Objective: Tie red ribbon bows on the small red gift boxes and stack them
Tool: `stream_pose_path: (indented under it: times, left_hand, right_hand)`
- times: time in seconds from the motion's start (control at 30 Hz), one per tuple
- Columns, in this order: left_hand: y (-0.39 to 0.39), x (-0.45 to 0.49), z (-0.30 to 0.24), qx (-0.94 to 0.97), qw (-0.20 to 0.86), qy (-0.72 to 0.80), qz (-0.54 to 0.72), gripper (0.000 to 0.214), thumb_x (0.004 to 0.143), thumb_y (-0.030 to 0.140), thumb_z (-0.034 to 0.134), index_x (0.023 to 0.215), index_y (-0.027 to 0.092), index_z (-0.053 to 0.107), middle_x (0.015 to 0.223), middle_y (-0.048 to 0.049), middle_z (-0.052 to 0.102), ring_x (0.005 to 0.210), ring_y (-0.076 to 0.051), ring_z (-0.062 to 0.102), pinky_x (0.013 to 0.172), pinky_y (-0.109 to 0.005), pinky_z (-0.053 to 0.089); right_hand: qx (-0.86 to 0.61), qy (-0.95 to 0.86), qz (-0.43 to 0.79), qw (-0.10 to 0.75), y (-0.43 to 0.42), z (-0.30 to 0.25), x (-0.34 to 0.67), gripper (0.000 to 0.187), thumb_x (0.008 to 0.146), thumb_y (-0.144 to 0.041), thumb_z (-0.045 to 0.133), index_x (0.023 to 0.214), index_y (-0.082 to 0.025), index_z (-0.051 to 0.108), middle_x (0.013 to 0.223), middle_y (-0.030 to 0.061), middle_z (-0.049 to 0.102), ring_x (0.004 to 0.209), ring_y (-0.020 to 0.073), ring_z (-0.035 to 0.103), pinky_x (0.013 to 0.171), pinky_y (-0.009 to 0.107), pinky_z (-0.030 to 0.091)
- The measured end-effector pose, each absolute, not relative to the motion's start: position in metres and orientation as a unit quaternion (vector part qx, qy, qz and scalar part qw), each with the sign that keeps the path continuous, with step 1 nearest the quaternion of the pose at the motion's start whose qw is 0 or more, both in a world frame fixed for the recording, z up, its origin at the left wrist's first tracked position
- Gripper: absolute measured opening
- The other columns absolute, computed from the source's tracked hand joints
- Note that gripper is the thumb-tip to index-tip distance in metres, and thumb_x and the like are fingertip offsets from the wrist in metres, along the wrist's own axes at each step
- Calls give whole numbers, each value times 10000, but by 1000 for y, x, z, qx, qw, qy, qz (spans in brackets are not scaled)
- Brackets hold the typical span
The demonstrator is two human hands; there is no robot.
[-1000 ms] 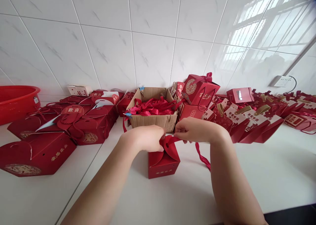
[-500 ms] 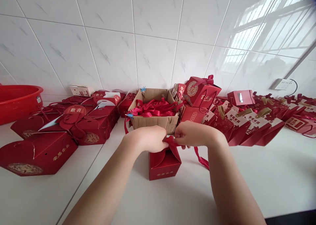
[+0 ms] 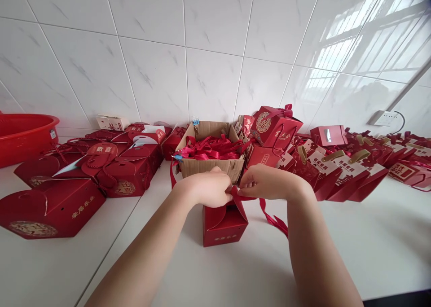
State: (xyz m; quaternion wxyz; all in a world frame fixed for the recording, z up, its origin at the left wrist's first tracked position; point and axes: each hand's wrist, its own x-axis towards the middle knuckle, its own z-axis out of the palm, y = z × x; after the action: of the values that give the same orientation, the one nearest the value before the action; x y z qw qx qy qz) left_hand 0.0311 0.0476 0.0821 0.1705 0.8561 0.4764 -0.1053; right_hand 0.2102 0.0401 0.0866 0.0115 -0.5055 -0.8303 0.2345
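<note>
A small red gift box (image 3: 225,228) with gold lettering stands upright on the white table in front of me. Over its top, my left hand (image 3: 212,188) is closed, fingers pinched on a red ribbon (image 3: 269,215). My right hand (image 3: 259,181) grips the same ribbon just beside it, thumb and finger together. Between the two hands the ribbon forms a small loop at the box's top. Its loose end trails to the right and down onto the table. My left fingertips are partly hidden behind the hand.
Behind my hands, a cardboard box (image 3: 217,165) holds many red ribbons (image 3: 215,147). Larger red gift boxes (image 3: 124,174) crowd the left, near a red basin (image 3: 25,138). More red boxes and bags (image 3: 346,174) line the right, below a power socket (image 3: 386,118).
Both hands stay over the box top. The ribbon between them now shows as an upright loop near my left fingers, and my right fingers have shifted slightly on it.
</note>
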Motion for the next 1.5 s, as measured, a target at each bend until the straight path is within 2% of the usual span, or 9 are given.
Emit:
stream_pose_path:
  times: [0.37,0.6,0.8,1.0,1.1,1.23,1.3,1.4,1.5]
  left_hand:
    - [53,33,84,843,203,486,-104,274,758,407,478,879,206,618,1286,-111,478,587,-161,597,506,-308,419]
    - [51,34,85,838,204,496,-102,270,766,419,467,823,199,612,1232,-115,498,531,-146,549,493,-317,399]
    - [51,34,84,834,207,502,-95,240,757,368,486,840,204,641,1219,-116,501,580,-168,578,526,-320,412]
    - [49,26,86,855,184,485,-20,179,790,325,478,803,212,615,1081,-78,578,804,-215,599,629,-298,421]
    - [39,19,97,862,143,486,13,209,836,339,422,716,211,536,893,-45,611,714,-190,562,553,-286,367]
    - [23,13,111,847,145,505,81,282,892,386,322,703,225,456,634,0,522,516,-141,437,456,-278,281]
    - [18,13,115,842,152,503,118,304,907,406,305,706,223,442,612,8,496,508,-133,421,454,-272,283]
    - [11,14,118,834,168,489,192,310,921,426,308,761,226,482,678,6,544,586,-137,493,510,-262,352]
    - [6,15,120,823,204,459,263,303,926,442,331,827,230,523,742,6,588,686,-146,559,601,-257,421]
  right_hand:
    - [-468,-844,260,22,38,89,213,290,761,-264,492,527,-183,340,531,-48,240,487,82,181,457,271,133]
    - [-485,-836,256,21,41,87,217,146,729,-223,506,601,-185,565,584,-26,430,510,88,299,475,249,233]
    - [-486,-836,251,29,43,85,214,109,729,-221,562,668,-187,646,661,4,569,579,118,451,512,240,310]
    - [-480,-843,221,103,39,91,216,193,829,-320,534,853,-200,683,832,41,668,725,167,578,618,263,422]
    - [-426,-860,240,148,35,95,216,229,878,-309,483,1003,-216,650,943,42,677,837,173,606,716,279,464]
    - [-316,-880,297,194,33,95,211,252,889,-189,451,1098,-200,591,984,38,664,871,146,607,783,267,475]
    - [-292,-881,311,205,35,94,209,229,880,-174,470,1082,-182,578,978,40,657,847,141,602,764,262,478]
    - [-283,-869,332,233,38,93,208,175,871,-200,512,1031,-162,572,957,43,642,838,143,588,756,272,478]
    - [-220,-834,424,276,41,93,210,150,862,-226,559,988,-147,574,948,49,619,873,144,582,794,287,478]
